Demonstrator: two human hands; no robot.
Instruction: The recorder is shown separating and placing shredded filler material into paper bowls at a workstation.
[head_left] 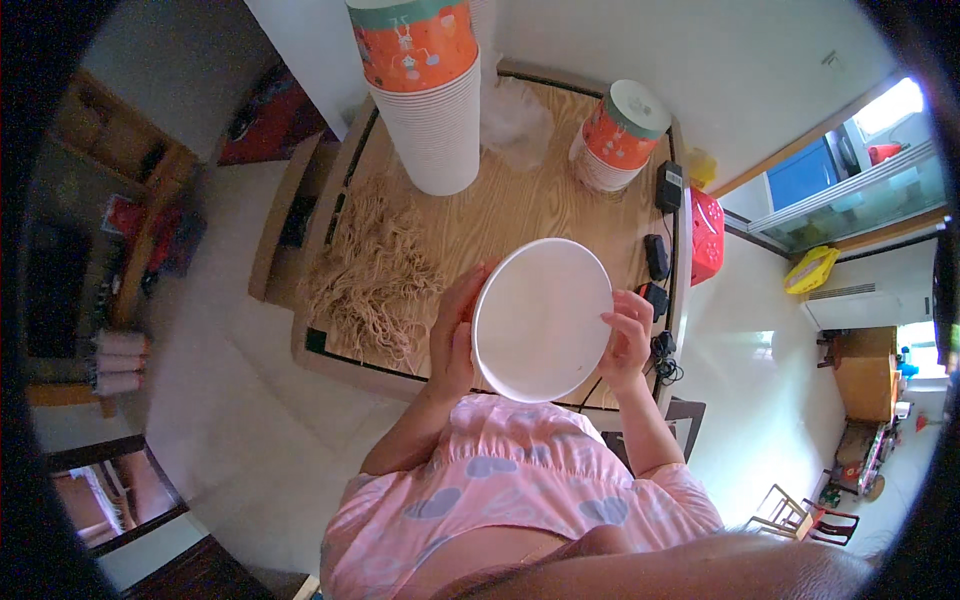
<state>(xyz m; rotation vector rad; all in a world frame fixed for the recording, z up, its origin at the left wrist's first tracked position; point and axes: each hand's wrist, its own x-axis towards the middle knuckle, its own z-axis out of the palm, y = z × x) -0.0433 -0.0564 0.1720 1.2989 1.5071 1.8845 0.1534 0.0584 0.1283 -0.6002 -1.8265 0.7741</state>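
A white paper tub (543,320) is held up near my chest, its round mouth turned toward me and its inside looking white and bare. My left hand (457,335) wraps round its left side, fingers partly hidden behind the wall. On the opposite side, my right hand (627,335) grips the rim and wall with bent fingers. Beyond them on the table stands a tall stack of nested paper tubs (425,120), the top one orange and green. A tangled heap of tan, string-like strands (375,275) lies left of my left hand.
The wood-grain table (480,225) also bears a crumpled clear plastic bag (517,122) and a short orange-and-green tub stack (620,135). Black power adapters (656,257) and cables line its right edge. A red plastic basket (707,235) stands just past that edge.
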